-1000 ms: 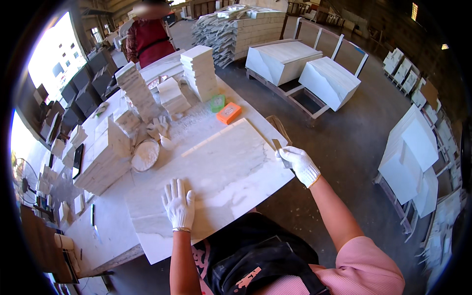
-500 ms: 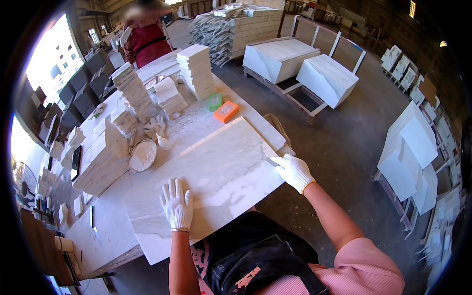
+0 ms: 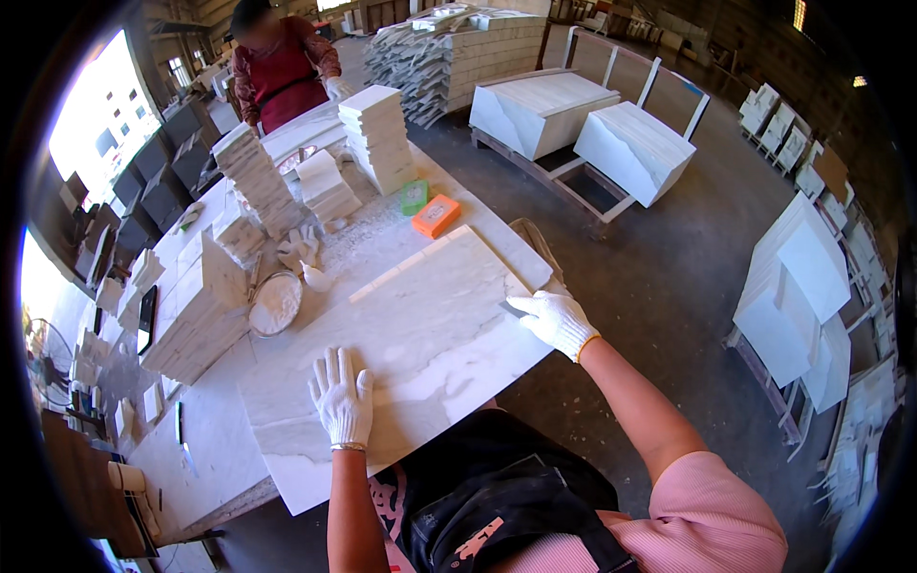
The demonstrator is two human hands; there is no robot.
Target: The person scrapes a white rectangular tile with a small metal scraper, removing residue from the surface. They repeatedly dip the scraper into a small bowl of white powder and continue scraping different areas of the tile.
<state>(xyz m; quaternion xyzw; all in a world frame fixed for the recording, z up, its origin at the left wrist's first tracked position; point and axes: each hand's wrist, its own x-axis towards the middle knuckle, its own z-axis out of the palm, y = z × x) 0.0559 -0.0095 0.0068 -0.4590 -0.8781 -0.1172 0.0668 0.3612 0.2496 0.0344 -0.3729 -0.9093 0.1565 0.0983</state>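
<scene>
The broad pale surface (image 3: 224, 444) fills the middle, and across its near right part lies the marble slab (image 3: 420, 334), white veined with grey, jutting over the edge toward the person; its long axis runs from lower left to upper right, so from the left hand (image 3: 343, 397), resting on it, it stretches away up and to the right, while from the right hand (image 3: 554, 323), out by its right short edge, it lies to the left; the left is farther in over the stone, the right nearer that edge. Now the count: one slab, one co-worker (image 3: 287, 86) in a red apron at the far end, one blocky tile stack (image 3: 199, 310) on the left, two tall tile stacks, left (image 3: 256, 181) and right (image 3: 377, 138), and one round bowl (image 3: 277, 304) of white powder. Two gloved hands on show: the left is flat, palm down, fingers a little spread; the right is pinching something, thumb against fingers. Smaller still, one orange block (image 3: 437, 217), then one green block (image 3: 414, 197) just beside it, and, smallest, one thin grey piece (image 3: 512, 308) in that pinch, poking out over the slab, mostly hidden by the glove, its contact with the stone impossible to tell
</scene>
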